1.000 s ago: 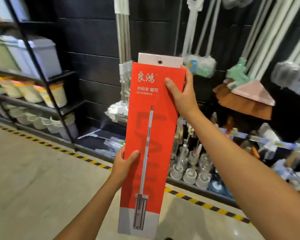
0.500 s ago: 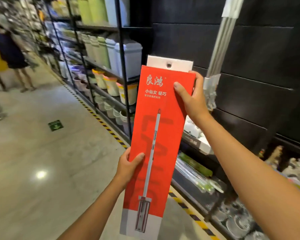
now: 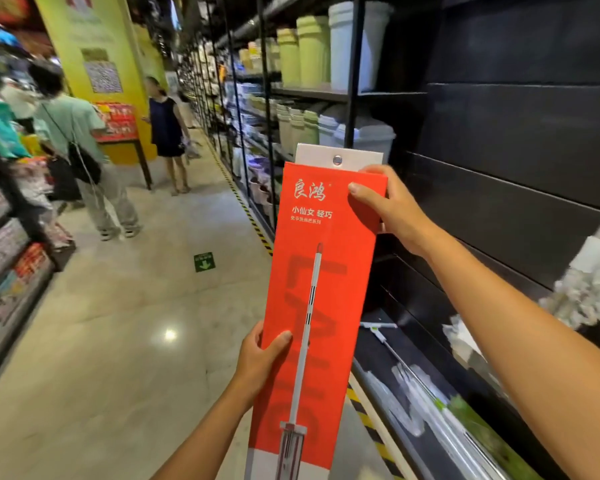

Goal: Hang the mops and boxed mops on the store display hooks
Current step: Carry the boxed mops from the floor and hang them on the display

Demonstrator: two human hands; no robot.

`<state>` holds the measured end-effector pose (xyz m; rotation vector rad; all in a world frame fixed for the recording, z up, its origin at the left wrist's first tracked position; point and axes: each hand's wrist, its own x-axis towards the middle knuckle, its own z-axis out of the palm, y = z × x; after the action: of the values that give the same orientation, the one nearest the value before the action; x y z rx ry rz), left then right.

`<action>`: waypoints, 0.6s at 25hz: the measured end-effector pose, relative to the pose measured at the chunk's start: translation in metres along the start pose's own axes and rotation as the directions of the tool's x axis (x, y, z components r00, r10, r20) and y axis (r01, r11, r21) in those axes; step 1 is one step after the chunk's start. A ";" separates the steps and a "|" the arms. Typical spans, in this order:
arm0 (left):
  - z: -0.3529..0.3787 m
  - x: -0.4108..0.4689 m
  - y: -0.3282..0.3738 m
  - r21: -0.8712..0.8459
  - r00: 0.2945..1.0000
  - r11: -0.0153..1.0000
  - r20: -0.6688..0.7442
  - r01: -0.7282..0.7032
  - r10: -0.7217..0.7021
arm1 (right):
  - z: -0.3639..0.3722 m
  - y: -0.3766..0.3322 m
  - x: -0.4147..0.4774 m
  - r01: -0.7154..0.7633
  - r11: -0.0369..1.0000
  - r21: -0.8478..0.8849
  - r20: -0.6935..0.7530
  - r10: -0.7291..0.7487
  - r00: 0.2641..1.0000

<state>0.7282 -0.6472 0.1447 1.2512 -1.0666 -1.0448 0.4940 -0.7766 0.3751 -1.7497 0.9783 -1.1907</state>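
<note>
The boxed mop (image 3: pixel 321 289) is held upright, gripped low by the left hand (image 3: pixel 258 362) and high by the right hand (image 3: pixel 392 209); its eyelet (image 3: pixel 337 160) sits just above the right fingers (image 3: pixel 362 190), with a hanging mop (image 3: pixel 582 292), somewhat blurred, well to their right.

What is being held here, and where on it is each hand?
A tall red boxed mop, upright. The left hand grips its left edge low down; the right hand grips its right edge near the top.

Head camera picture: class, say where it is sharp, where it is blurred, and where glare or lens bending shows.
Head view: the red mop box is sharp between both hands; the left shelves and right-edge mop head are smeared; a light glares on the floor; shelf posts lean, wide-angle.
</note>
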 end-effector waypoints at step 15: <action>-0.031 0.305 0.000 -0.125 0.994 0.991 0.094 -0.051 0.063 | 0.029 0.046 0.259 -0.065 0.993 -0.100 -0.046 0.061 0.997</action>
<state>0.8180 -0.9398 0.1551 1.0746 -1.0896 -1.1198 0.5820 -1.0233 0.4151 -1.7649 1.1289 -1.1609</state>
